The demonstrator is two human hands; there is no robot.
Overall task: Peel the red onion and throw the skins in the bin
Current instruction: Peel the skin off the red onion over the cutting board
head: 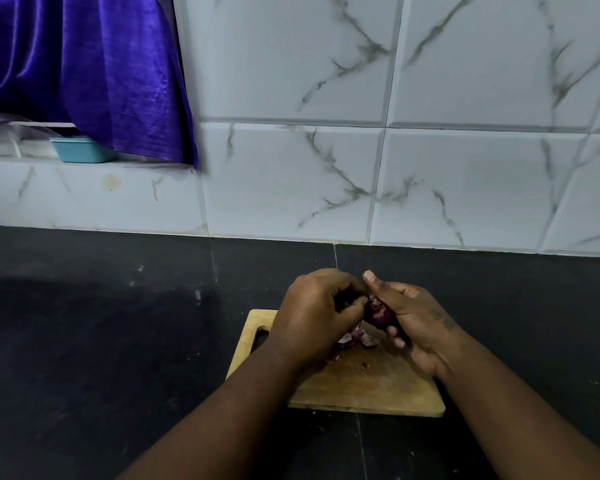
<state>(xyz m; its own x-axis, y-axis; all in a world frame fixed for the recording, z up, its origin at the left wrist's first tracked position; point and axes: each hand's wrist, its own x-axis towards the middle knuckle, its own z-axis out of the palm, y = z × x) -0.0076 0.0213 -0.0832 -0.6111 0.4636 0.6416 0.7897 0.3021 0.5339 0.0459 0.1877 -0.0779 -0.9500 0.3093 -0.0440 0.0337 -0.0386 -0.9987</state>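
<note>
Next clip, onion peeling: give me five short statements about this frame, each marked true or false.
1. The right hand holds the red onion above the cutting board. True.
2. The left hand hangs idle, away from the onion. False: its fingers pinch at the onion's top.
3. Loose skins lie on the board. True.
4. A bin stands beside the board. False: no bin is in view.
5. A blue tub sits under the purple curtain. True.

Left hand [312, 315] picks at red onion [379, 315], right hand [416, 318] grips it (skins [358, 338] on board [378, 389] below).
</note>
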